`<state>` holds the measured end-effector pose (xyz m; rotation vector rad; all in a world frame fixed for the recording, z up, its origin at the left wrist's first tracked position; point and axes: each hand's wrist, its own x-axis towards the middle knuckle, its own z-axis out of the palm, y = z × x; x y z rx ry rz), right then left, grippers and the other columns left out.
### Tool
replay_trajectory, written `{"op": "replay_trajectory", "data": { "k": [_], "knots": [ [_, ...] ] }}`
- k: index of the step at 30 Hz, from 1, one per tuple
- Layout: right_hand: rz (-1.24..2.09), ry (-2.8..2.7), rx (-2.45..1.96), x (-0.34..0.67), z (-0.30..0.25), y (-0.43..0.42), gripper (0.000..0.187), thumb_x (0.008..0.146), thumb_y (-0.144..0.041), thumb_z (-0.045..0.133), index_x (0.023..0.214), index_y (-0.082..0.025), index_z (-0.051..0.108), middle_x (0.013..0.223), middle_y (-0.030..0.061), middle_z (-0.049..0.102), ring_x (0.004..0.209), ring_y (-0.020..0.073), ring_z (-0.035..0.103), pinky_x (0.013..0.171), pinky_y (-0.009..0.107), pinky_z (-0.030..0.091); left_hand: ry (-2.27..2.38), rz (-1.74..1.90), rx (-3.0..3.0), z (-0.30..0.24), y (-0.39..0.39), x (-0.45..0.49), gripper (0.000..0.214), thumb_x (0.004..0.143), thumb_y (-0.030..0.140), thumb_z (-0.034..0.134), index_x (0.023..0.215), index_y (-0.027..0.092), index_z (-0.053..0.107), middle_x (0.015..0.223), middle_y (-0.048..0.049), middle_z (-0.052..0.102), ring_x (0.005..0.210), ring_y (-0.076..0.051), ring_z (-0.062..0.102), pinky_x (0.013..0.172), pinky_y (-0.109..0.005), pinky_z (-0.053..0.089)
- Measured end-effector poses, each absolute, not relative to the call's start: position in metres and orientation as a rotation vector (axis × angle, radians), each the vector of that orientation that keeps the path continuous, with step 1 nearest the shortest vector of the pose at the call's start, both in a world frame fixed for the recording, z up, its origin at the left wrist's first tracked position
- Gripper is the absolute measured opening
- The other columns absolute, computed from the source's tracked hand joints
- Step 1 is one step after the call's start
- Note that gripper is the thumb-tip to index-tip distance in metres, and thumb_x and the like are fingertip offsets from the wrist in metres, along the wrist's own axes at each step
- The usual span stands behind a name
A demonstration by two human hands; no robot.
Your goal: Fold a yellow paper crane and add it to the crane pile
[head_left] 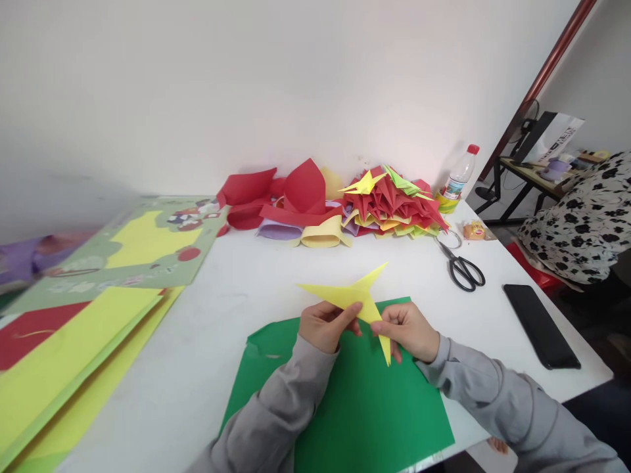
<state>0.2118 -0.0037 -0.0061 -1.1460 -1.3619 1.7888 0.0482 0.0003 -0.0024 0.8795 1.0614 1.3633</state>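
Observation:
A yellow folded paper figure (363,299) with long pointed arms is held up above a green sheet (374,401) on the white table. My left hand (326,323) pinches its middle between thumb and fingers. With closed fingers, my right hand (407,330) grips the lower arm, whose split tip points down toward the green sheet. Curled fingers of both hands are partly hidden behind the paper. Toward the back lies a heap of similar red folded paper figures (389,197), with a yellow one (363,184) and a green one (401,182) on top.
Black-handled scissors (465,270) and a black phone (541,325) lie at the right. A bottle (458,177) stands by the wall, near a small wrapped snack (474,230). Red curved paper pieces (305,190) sit at the back. Yellow sheets (73,368) lie left. Another person's patterned clothing (582,217) shows far right.

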Motion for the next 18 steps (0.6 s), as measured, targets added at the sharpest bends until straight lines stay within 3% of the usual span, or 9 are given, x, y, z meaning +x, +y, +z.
{"op": "replay_trajectory", "data": {
  "k": [4,9,15,18],
  "knots": [
    [1.826,-1.227,-1.130,0.2109,-0.0073,-0.0019,0.065,0.064,-0.081,0.055,0.061,-0.016,0.051,0.039,-0.0009,0.059,0.023,0.0090,0.045,0.025,0.018,0.032,1.076,1.415,0.820,-0.0029,0.0041,0.0451,0.026,0.052,0.032,0.084,0.061,0.014,0.067,0.043,0.0026,0.060,0.035,-0.011,0.053,0.036,-0.022,0.048],
    [1.859,-1.271,-1.116,0.2114,-0.0075,-0.0022,0.068,0.066,-0.081,0.053,0.062,-0.013,0.057,0.041,0.0003,0.059,0.027,0.0080,0.048,0.030,0.018,0.036,1.108,1.458,0.785,-0.0039,0.0060,0.0450,0.030,0.050,0.035,0.084,0.061,0.014,0.067,0.043,0.0025,0.059,0.034,-0.011,0.052,0.036,-0.023,0.048],
    [1.735,-1.374,-1.130,0.2120,-0.0089,-0.0046,0.053,0.063,-0.065,0.072,0.061,-0.017,0.051,0.043,-0.0041,0.058,0.029,0.0065,0.047,0.030,0.016,0.032,1.192,1.484,0.782,-0.0045,0.0069,0.0442,0.029,0.052,0.036,0.083,0.058,0.014,0.066,0.042,0.0022,0.058,0.035,-0.012,0.053,0.038,-0.025,0.049],
    [1.712,-1.388,-1.123,0.2115,-0.0089,-0.0052,0.051,0.068,-0.065,0.068,0.063,-0.017,0.052,0.043,-0.0043,0.058,0.029,0.0064,0.047,0.031,0.017,0.032,1.203,1.483,0.787,-0.0042,0.0076,0.0424,0.030,0.052,0.037,0.083,0.058,0.014,0.065,0.041,0.0024,0.057,0.035,-0.012,0.052,0.038,-0.024,0.048]
  ]
}}
